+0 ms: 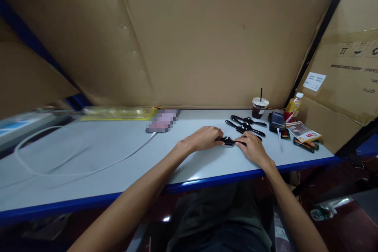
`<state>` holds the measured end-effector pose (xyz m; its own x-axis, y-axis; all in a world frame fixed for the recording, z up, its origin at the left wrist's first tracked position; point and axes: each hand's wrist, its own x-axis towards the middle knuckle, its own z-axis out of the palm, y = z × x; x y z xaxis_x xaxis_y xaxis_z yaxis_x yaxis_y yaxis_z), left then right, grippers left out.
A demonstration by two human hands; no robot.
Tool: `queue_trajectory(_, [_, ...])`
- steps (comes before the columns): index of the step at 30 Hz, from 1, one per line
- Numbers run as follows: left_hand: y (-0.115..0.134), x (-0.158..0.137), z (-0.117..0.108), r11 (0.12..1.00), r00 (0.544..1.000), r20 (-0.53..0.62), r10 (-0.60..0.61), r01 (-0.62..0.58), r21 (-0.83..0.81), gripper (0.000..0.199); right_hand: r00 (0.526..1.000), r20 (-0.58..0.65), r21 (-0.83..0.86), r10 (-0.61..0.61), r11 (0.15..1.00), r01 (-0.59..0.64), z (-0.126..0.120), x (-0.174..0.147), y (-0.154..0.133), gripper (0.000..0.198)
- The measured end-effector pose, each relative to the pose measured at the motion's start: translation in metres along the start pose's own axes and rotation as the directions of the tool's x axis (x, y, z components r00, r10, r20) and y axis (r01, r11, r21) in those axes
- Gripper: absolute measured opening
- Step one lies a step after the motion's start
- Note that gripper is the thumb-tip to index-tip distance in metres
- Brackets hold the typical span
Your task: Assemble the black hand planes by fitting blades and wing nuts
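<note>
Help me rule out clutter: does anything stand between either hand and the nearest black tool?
Nothing visible does: the left hand and right hand hold the black tool at opposite ends. Other black tools lie farther back, to the right.

The carton [342, 80] bears upside-down "QTY" [369, 91] and handling symbols [358, 51] — its white label [314, 81] is too small to read.

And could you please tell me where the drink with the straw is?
The drink stands at the back of the table, right of centre in the head view, just behind the black tools and left of the bottle.
</note>
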<state>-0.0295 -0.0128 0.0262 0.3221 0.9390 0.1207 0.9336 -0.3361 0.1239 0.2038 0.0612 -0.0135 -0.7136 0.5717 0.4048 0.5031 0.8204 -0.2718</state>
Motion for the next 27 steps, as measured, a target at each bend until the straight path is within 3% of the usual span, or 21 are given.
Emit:
queue_trajectory(8, [0.004,0.0,-0.002,0.998,1.0,0.003,-0.017,0.017,0.06,0.023,1.0,-0.017,0.0,-0.008,1.0,0.008,0.004,0.0,0.004,0.02])
queue_trajectory(18, [0.002,-0.003,-0.007,0.999,0.999,0.027,-0.043,0.044,-0.022,0.018,1.0,0.002,-0.018,-0.002,1.0,0.002,0.005,0.0,0.004,0.023])
queue_trajectory(22, [-0.003,-0.002,-0.002,0.998,0.999,0.038,-0.028,0.03,-0.056,0.038,0.999,0.038,-0.036,-0.024,0.999,0.025,0.005,-0.001,0.003,0.031])
queue_trajectory(27, [-0.003,-0.001,0.0,0.999,0.998,0.067,-0.009,0.012,-0.045,0.026,0.996,0.063,-0.073,-0.055,0.996,0.06,0.005,-0.002,0.002,0.041])
